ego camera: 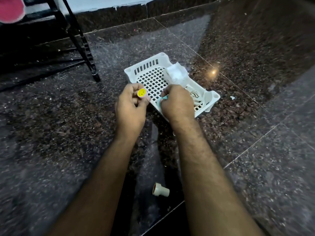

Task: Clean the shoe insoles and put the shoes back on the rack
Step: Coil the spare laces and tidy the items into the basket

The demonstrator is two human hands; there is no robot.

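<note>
Two small things sit in the person's hands, and neither is a shoe: no shoe or insole shows anywhere in this view, so where they lie I cannot say. The left hand (130, 103) curls its fingers round a little tube (141, 93) with a yellow end facing up; it looks light and rigid, smooth enough to slip, so a grip round the barrel as now seems right. The right hand (177, 101) pinches a scrap of pale blue material (161, 99), mostly hidden under the knuckles; it seems soft and limp, probably a wipe or cloth, best bunched in the fingertips. Just beyond both hands a white plastic basket (146, 65) rests on the dark speckled floor (255, 133), with folded white paper or tissue (175, 72) at its far right side. Nearer the person, between the forearms, a cream cap (160, 189) lies on its side on the floor, likely off the tube. A black metal frame (81, 41) stands at the upper left, perhaps the rack, with something pink (11, 9) at the corner.
</note>
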